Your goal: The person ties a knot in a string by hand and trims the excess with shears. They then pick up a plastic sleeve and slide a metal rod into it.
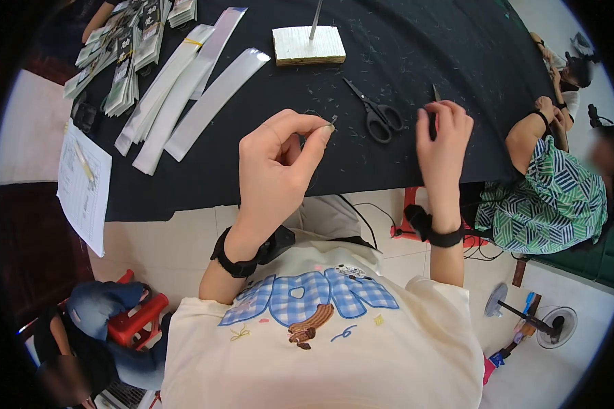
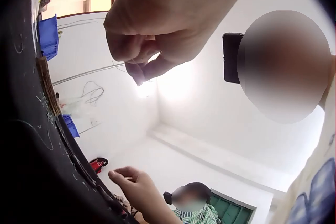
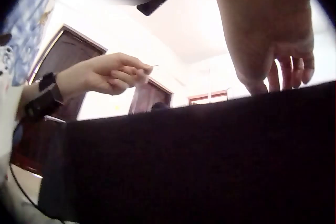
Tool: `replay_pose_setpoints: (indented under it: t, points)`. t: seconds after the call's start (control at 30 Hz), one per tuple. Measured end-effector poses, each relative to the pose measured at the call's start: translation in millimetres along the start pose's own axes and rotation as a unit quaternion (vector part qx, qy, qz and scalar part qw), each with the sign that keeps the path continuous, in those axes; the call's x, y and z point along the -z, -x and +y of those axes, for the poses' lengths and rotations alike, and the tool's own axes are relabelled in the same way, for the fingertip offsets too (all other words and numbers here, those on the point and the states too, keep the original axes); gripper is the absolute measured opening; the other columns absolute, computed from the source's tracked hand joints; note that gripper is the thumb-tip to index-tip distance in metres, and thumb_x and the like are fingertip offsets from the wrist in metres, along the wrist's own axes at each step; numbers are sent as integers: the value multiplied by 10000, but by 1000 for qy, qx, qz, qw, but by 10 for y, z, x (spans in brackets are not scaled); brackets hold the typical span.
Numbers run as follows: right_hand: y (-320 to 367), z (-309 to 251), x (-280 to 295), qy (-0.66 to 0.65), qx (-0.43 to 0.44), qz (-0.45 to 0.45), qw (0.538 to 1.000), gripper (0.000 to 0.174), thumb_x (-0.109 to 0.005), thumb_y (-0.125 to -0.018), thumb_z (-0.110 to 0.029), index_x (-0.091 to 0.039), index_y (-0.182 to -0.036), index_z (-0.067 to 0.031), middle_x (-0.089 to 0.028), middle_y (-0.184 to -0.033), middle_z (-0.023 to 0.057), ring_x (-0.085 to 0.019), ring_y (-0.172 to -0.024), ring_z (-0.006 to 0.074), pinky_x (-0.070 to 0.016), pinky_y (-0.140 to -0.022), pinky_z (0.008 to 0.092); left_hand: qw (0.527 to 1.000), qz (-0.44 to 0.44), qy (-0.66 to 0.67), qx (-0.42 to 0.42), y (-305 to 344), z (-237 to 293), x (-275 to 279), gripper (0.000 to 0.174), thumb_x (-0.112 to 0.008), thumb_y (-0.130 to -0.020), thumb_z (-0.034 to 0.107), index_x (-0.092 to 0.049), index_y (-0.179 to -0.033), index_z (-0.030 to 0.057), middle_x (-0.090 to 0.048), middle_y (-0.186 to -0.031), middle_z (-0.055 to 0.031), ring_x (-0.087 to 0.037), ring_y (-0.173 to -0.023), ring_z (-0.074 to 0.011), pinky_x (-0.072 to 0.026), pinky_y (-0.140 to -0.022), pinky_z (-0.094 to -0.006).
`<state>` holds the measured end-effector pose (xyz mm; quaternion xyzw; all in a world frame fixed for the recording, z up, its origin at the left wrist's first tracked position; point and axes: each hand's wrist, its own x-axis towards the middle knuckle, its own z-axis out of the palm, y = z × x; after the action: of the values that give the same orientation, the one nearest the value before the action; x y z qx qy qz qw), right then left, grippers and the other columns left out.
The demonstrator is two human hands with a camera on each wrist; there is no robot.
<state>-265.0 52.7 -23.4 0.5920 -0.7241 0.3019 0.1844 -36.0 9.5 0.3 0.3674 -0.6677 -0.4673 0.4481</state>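
Observation:
My left hand [image 1: 273,160] is raised over the table's near edge, thumb and forefinger pinching a tiny dark strand [image 1: 334,119]. In the right wrist view that left hand [image 3: 113,74] shows the strand's thin end sticking out past the fingertips. My right hand [image 1: 447,140] reaches down at the table's right side, fingers slightly bent and apart. A small dark tool with a pointed metal tip [image 1: 436,91] lies by its fingers, partly hidden by them. Black-handled scissors [image 1: 376,112] lie between the two hands.
A white block [image 1: 307,45] with an upright metal rod stands at the back of the black-covered table. Long white sleeves [image 1: 215,102], stacked printed packets [image 1: 126,61] and a paper sheet with a pen [image 1: 82,184] lie leftward. Short thread scraps dot the cloth. Other people sit nearby.

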Motion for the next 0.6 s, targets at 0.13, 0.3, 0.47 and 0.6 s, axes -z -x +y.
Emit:
replay_pose_setpoints:
  t: [0.13, 0.3, 0.47, 0.6]
  points:
    - [131, -342, -73, -69, 46, -103, 991, 138, -635, -744, -89, -573, -830, 0, -528, -847, 108, -508, -818, 268, -431, -700, 338, 1000, 6, 1, -9, 32, 92, 17, 55, -579, -808, 12, -623, -833, -11, -550, -695, -1, -494, -570, -13, -305, -449, -133]
    - [76, -422, -140, -67, -17, -119, 990, 157, -643, -740, -95, -554, -826, 1, -507, -813, 108, -535, -818, 278, -454, -677, 338, 999, 38, 1, -30, 62, 143, 16, 43, -607, -753, -3, -633, -786, -9, -523, -630, -6, -349, -431, -18, -215, -389, -186]
    - [32, -313, -154, -13, -59, -186, 981, 219, -643, -752, -171, -556, -839, 10, -521, -832, 130, -587, -762, 300, -484, -629, 353, 999, 28, 1, -18, 74, 174, 45, 52, -606, -753, -6, -636, -796, -7, -526, -634, -6, -350, -432, -14, -213, -391, -184]
    - [-31, -318, -118, -2, -51, -226, 973, 247, -654, -745, -200, -580, -834, 18, -565, -788, 136, -594, -715, 307, -486, -608, 348, 999, -22, 36, 10, 73, 126, 68, 78, -600, -796, 50, -625, -823, -19, -536, -681, -6, -466, -547, -12, -280, -436, -143]
